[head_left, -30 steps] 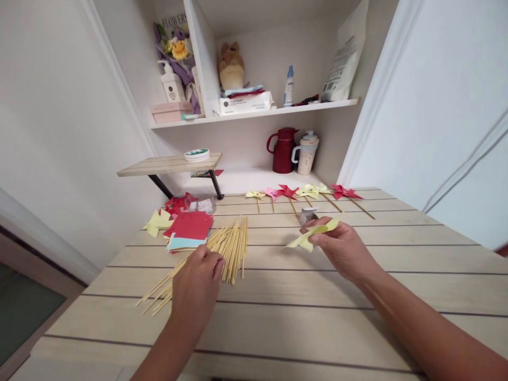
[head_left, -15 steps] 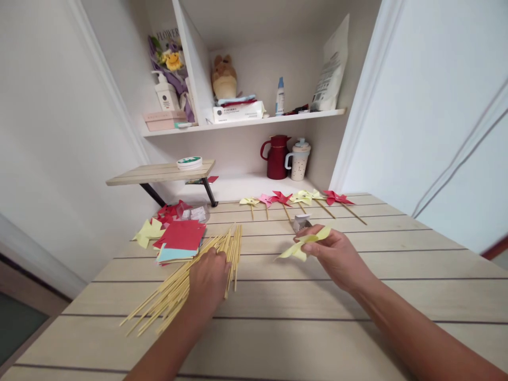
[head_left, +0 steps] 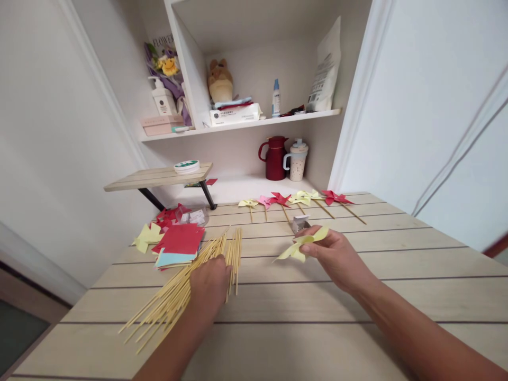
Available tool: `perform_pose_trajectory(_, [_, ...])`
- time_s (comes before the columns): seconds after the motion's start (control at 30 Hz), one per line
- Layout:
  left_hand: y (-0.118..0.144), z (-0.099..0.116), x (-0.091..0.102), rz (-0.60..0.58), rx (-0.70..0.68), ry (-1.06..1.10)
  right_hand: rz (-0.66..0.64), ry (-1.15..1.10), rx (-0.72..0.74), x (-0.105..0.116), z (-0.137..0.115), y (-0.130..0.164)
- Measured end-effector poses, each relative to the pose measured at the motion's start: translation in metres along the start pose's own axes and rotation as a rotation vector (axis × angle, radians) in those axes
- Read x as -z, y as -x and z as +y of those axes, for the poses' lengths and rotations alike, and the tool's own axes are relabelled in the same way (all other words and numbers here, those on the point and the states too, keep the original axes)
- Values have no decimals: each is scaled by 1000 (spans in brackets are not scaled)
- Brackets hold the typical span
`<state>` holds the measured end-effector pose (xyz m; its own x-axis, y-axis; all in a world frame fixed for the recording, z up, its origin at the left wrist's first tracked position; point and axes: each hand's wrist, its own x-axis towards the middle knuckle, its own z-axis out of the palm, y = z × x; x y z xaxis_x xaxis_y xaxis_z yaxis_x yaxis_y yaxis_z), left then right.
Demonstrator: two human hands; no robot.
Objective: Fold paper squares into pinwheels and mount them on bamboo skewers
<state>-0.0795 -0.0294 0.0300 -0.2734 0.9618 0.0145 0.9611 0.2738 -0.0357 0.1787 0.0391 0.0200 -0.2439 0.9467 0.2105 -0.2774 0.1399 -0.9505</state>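
Observation:
A loose pile of thin wooden sticks (head_left: 174, 299) lies fanned out on the tabletop. My left hand (head_left: 210, 283) is closed over its upper right part, fingertips curled down among the sticks; how many it grips is hidden. Pinched between thumb and fingers of my right hand (head_left: 335, 256) is a pale yellow paper pinwheel (head_left: 297, 250) with no stick visible on it. It is held just above the table. Right behind that hand stands a small open box (head_left: 300, 222), partly covered by the fingers.
Along the back lie several finished pinwheels on sticks (head_left: 281, 199). Left of the sticks are red and blue paper squares (head_left: 182, 239), a yellow pinwheel head (head_left: 147, 237) and a clear container (head_left: 194, 216). A small raised shelf (head_left: 159, 177) stands behind them.
The view has shifted slightly. My left hand has drawn a little toward me over the sticks, its fingers still curled. My right hand keeps the yellow pinwheel almost in place.

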Motion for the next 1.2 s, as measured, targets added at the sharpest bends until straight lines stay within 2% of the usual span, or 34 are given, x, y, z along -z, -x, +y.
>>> perform_pose_trajectory(0.2, [1,3,3,-49,13,-31,8,-32,-7,1,1,0])
perform_pose_trajectory(0.6, [1,-12,-9,33,-6,-51,17,-21,-15,-2,-2,1])
perform_pose_trajectory(0.83, [8,-12,-2,81,72,38,14,-81,-23,-3,-2,1])
perform_pose_trajectory(0.97, [6,-8,4,147,-6,51,16,-115,-39,-5,-4,1])
perform_pose_trajectory(1.2, [-9,-2,2,117,-98,25,6,-108,-38,-6,-6,1])
